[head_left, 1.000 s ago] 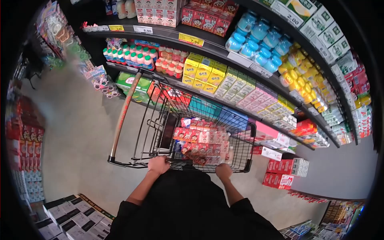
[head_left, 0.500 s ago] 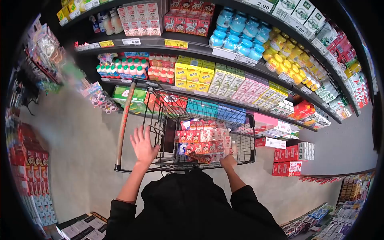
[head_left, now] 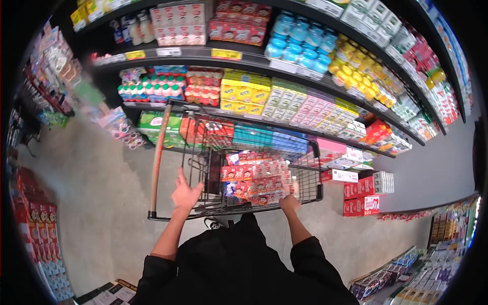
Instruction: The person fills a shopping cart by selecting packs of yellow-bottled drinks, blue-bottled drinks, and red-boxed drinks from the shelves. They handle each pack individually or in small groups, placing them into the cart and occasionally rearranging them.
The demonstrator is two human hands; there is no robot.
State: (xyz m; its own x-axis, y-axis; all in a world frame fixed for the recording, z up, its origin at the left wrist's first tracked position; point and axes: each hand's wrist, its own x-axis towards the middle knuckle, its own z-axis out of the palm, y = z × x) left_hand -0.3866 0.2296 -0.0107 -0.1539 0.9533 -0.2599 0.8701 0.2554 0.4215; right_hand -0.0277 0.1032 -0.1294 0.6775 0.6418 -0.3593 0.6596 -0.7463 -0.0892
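- Left hand (head_left: 185, 193): fingers spread wide, palm facing the cart, raised just above the near edge of the shopping cart (head_left: 315, 175). It holds nothing; I cannot tell whether it touches the wire.
- Right hand (head_left: 290, 202): at the near right corner of the cart, curled narrow against the rim beside the red packs (head_left: 254, 178). Whether it grips the rim or a pack, I cannot tell.
- Cart: black wire basket, stands on the grey floor (head_left: 96, 203) in the aisle, directly in front of the person. Its wood-coloured handle bar (head_left: 158, 157) runs along the left side, well apart from the right hand, near the left hand.
- Red packs: several multi-packs of small cartons lie stacked inside the basket, filling its right half.
- Shelves (head_left: 254, 56) beyond the cart: rows of small bottles with green and red caps, yellow, green and pink cartons, blue tubs (head_left: 300, 38), yellow bottles (head_left: 356, 66).
- Red boxes (head_left: 361, 195) stand on the floor to the right of the cart.
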